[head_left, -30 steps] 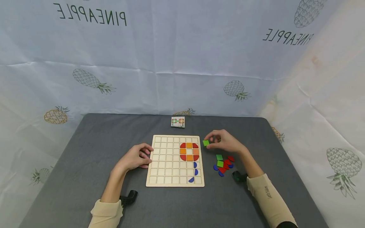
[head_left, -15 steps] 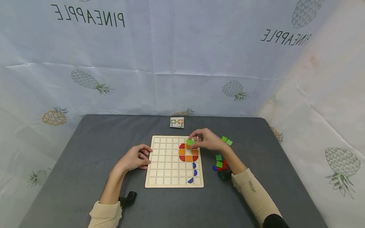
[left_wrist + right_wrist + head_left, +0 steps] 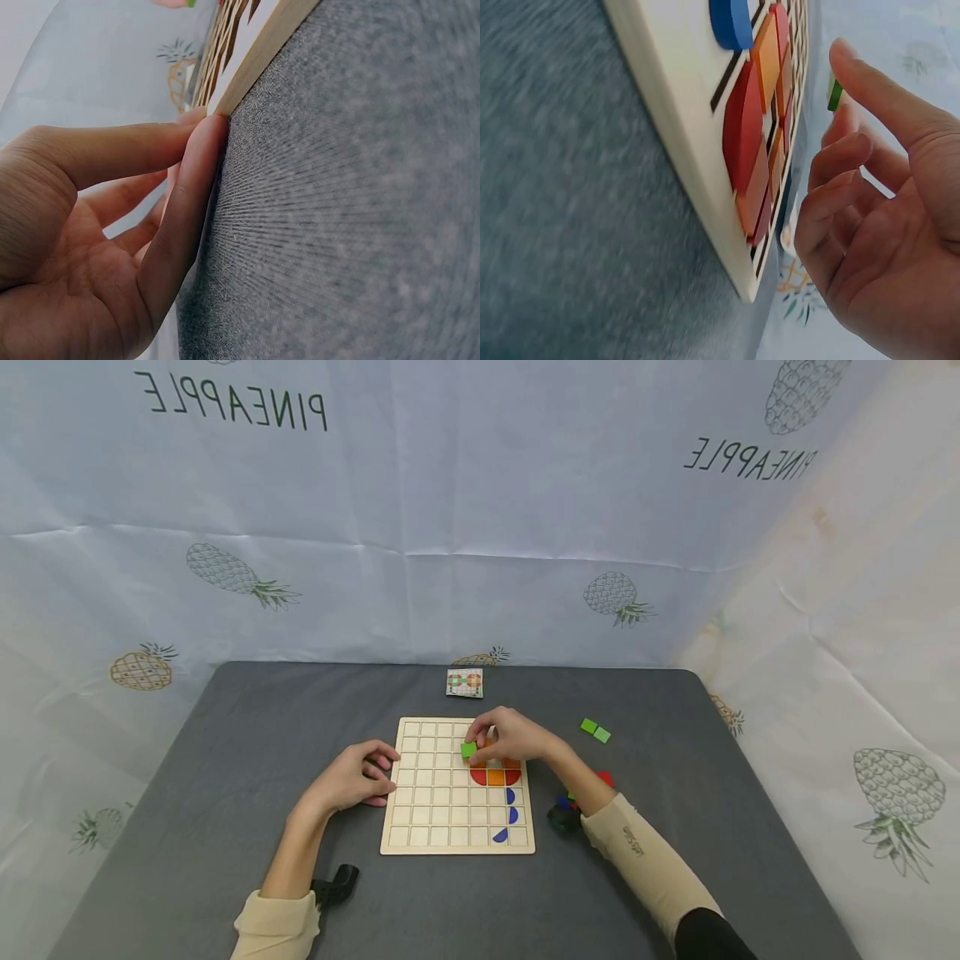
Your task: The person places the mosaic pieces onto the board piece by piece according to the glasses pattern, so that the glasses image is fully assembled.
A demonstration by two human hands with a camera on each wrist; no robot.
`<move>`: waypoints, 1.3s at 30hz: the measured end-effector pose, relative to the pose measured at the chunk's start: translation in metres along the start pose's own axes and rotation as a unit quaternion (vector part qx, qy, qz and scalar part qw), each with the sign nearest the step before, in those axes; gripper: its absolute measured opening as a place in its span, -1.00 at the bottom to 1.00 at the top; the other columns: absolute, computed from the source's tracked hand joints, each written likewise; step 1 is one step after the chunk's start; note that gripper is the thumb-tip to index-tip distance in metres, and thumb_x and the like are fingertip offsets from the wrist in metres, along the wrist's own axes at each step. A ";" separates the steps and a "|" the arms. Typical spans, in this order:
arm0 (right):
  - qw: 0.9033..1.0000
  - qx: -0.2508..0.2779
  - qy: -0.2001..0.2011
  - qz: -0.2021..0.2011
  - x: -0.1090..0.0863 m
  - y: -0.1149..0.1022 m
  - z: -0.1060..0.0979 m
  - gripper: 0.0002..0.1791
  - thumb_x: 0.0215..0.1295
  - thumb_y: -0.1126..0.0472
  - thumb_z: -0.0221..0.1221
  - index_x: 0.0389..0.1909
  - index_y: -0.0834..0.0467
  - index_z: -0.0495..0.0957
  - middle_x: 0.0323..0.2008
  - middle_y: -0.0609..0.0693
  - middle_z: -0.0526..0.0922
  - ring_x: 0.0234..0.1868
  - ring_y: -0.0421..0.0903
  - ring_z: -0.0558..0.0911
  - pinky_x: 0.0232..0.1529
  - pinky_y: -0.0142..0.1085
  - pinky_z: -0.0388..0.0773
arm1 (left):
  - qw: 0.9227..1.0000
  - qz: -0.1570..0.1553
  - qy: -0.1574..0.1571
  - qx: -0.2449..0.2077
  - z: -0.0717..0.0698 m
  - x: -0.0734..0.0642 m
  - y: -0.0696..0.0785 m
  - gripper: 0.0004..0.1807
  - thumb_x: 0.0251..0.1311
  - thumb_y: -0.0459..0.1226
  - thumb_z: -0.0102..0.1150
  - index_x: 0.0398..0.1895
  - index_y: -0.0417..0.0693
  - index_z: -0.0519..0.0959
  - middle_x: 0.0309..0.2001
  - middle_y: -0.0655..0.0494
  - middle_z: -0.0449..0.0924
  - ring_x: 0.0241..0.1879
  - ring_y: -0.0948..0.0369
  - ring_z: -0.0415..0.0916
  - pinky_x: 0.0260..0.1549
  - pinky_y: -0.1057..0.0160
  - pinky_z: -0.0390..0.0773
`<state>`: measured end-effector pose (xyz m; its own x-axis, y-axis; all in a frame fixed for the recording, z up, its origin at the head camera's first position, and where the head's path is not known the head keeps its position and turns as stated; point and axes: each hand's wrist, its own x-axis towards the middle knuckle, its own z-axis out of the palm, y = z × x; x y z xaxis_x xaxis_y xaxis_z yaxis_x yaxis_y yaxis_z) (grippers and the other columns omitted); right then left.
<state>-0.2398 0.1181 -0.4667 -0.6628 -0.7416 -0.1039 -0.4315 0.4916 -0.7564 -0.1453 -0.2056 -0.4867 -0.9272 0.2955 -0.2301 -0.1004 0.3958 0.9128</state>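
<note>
In the head view, my right hand (image 3: 506, 735) pinches a green square tile (image 3: 468, 750) between thumb and fingertips, over the upper right part of the wooden grid board (image 3: 427, 793). The right wrist view shows that tile (image 3: 835, 94) edge-on, raised above the board. Red and orange tiles (image 3: 496, 777) form a ring on the board, partly hidden by this hand. Down the right side lie blue half-round pieces (image 3: 513, 815). My left hand (image 3: 356, 774) rests its thumb and fingertips against the board's left edge; the left wrist view shows fairly straight fingers (image 3: 196, 172) touching that edge.
Two green squares (image 3: 596, 730) lie right of the board. A pile of red, blue and green pieces (image 3: 605, 778) is mostly covered by my right forearm. Behind the board stands a small pattern card (image 3: 465, 682). White pineapple-print cloth (image 3: 420, 610) hangs beyond the grey table (image 3: 315, 693).
My right hand has carried the green tile leftward from the board's right side to over its grid, past the orange and red ring. My left hand stays at the left edge.
</note>
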 end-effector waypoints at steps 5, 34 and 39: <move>1.000 -0.019 -0.016 0.011 0.006 -0.006 0.007 -0.72 0.30 0.16 0.55 -0.06 0.15 0.75 -0.34 -0.06 0.72 -0.37 -0.26 0.58 -0.26 -0.42 0.57 | 1.000 0.003 -0.001 0.000 0.000 -0.001 0.002 -0.52 0.27 -0.54 0.41 0.24 -0.35 0.55 -0.05 -0.19 0.47 -0.25 0.14 0.57 -0.34 0.17 0.85; 0.999 -0.009 -0.021 0.042 0.007 -0.008 0.005 -0.76 0.31 0.19 0.53 -0.11 0.19 0.75 -0.34 -0.01 0.75 -0.38 -0.24 0.59 -0.30 -0.44 0.56 | 1.000 0.019 -0.007 0.001 -0.002 -0.004 0.003 -0.49 0.27 -0.54 0.40 0.27 -0.40 0.51 -0.04 -0.24 0.46 -0.22 0.09 0.59 -0.35 0.11 0.85; 0.998 -0.001 -0.010 0.057 0.002 -0.005 -0.002 -0.76 0.31 0.18 0.52 -0.09 0.17 0.76 -0.33 -0.03 0.74 -0.38 -0.20 0.60 -0.32 -0.40 0.56 | 1.000 0.023 -0.006 0.002 -0.002 -0.004 0.002 -0.49 0.27 -0.54 0.41 0.27 -0.41 0.51 -0.04 -0.24 0.46 -0.22 0.10 0.59 -0.36 0.10 0.85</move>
<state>-0.2404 0.1152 -0.4613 -0.6956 -0.6896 -0.2014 -0.3560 0.5744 -0.7371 -0.1424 -0.2078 -0.4837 -0.9262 0.3241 -0.1924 -0.0568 0.3847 0.9213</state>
